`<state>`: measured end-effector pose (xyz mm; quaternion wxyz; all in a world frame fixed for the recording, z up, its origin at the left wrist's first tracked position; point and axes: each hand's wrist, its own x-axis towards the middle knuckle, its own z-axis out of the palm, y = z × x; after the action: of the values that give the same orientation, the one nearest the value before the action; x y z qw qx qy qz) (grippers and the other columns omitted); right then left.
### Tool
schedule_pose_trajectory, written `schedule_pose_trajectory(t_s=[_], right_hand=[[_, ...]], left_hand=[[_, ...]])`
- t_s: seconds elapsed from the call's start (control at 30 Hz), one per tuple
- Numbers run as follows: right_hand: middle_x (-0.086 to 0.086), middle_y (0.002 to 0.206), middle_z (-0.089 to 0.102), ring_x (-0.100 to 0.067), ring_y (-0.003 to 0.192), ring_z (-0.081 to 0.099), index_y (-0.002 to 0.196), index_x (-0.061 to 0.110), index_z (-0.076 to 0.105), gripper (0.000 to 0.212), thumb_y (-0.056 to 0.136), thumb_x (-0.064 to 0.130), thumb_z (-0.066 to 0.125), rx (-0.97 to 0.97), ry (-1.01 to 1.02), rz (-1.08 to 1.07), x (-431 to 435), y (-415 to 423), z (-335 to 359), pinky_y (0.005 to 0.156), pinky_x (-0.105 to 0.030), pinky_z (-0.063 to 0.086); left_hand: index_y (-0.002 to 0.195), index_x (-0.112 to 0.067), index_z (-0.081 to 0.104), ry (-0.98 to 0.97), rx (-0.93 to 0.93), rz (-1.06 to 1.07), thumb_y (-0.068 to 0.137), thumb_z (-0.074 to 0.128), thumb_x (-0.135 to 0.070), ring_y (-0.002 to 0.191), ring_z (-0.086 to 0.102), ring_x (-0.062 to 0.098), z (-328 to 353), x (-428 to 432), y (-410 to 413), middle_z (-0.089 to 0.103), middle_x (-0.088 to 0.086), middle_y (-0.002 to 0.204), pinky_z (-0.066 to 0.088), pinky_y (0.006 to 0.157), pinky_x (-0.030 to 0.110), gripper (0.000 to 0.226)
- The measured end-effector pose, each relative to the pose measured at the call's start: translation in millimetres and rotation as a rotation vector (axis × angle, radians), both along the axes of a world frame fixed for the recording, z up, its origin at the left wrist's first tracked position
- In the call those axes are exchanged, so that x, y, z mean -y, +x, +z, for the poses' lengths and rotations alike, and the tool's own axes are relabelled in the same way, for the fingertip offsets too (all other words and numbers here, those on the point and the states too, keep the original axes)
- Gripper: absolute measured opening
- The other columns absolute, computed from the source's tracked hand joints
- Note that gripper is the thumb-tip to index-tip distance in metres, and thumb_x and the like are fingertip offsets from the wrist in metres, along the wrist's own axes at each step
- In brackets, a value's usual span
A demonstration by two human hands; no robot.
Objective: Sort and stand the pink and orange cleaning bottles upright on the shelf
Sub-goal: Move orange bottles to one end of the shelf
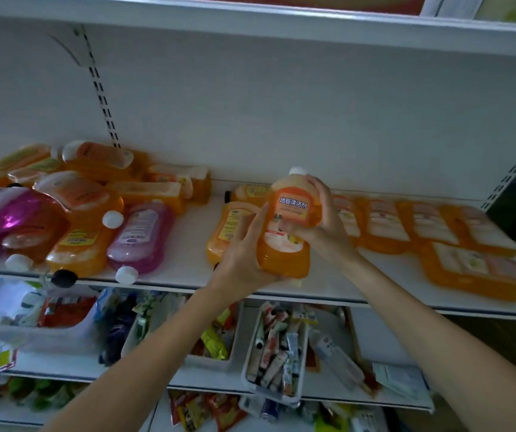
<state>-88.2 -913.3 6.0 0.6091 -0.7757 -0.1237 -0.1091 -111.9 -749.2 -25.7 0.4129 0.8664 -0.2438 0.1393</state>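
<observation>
An orange bottle (288, 226) with a white cap is held nearly upright just above the white shelf (188, 269), in the middle. My left hand (244, 254) grips its lower left side and my right hand (322, 222) grips its upper right side. Behind it lie two more orange bottles (225, 232) on their sides. On the left is a jumbled heap of orange bottles (94, 169) and pink bottles (141, 238), all lying down. To the right, several orange bottles (431, 226) lie flat in a row.
The shelf's white back wall (281, 120) rises behind the bottles, with another shelf (281, 26) overhead. Below, lower shelves hold white bins (277, 353) of small packets and tubes and bagged goods (32, 310). A dark gap borders the shelf's right end.
</observation>
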Motion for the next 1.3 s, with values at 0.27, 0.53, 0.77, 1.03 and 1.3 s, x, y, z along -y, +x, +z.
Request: schedule_pose_trajectory(t_s=[0.27, 0.53, 0.77, 1.03, 1.3], right_hand=[[0.004, 0.128, 0.043, -0.012, 0.117, 0.048, 0.127, 0.034, 0.031, 0.073, 0.073, 0.024, 0.079, -0.030, -0.191, -0.087, 75, -21, -20, 0.086, -0.025, 0.051], [0.005, 0.128, 0.047, -0.011, 0.113, 0.052, 0.131, 0.031, 0.035, 0.085, 0.062, 0.048, 0.081, 0.043, -0.230, -0.358, 127, -46, -32, 0.090, -0.034, 0.052], [0.013, 0.130, 0.048, -0.011, 0.116, 0.048, 0.128, 0.047, 0.035, 0.066, 0.074, 0.083, 0.040, -0.107, -0.567, -0.436, 153, -70, -57, 0.089, -0.034, 0.049], [-0.014, 0.138, 0.029, -0.033, 0.126, 0.031, 0.142, 0.027, 0.033, 0.066, 0.088, 0.066, 0.033, -0.166, -0.989, -0.547, 145, -74, -43, 0.088, -0.038, 0.042], [-0.017, 0.144, 0.029, -0.036, 0.129, 0.030, 0.134, 0.021, 0.041, 0.049, 0.091, 0.041, 0.050, 0.031, -1.083, -0.576, 122, -48, -30, 0.097, -0.046, 0.039]], left_hand=[[0.142, -0.034, 0.014, 0.020, -0.115, -0.081, 0.059, 0.086, -0.029, 0.115, 0.042, 0.011, -27, 56, -1, 0.037, 0.003, 0.138, 0.030, 0.079, 0.000, 0.110], [0.141, -0.028, 0.033, 0.096, -0.088, -0.049, 0.068, 0.080, -0.035, 0.106, 0.055, 0.021, -38, 95, -2, 0.055, 0.005, 0.124, 0.045, 0.081, 0.027, 0.087], [0.128, -0.019, 0.050, 0.158, -0.059, 0.116, 0.067, 0.076, -0.047, 0.109, 0.053, 0.021, -45, 100, 6, 0.060, 0.001, 0.118, 0.039, 0.089, 0.033, 0.072], [0.116, -0.013, 0.059, 0.100, -0.093, 0.174, 0.080, 0.069, -0.037, 0.107, 0.052, 0.021, -49, 99, 9, 0.061, 0.004, 0.116, 0.038, 0.084, 0.026, 0.044], [0.110, -0.015, 0.061, 0.141, -0.053, 0.087, 0.082, 0.067, -0.025, 0.106, 0.050, 0.020, -49, 84, 3, 0.059, 0.003, 0.114, 0.036, 0.081, 0.022, 0.031]])
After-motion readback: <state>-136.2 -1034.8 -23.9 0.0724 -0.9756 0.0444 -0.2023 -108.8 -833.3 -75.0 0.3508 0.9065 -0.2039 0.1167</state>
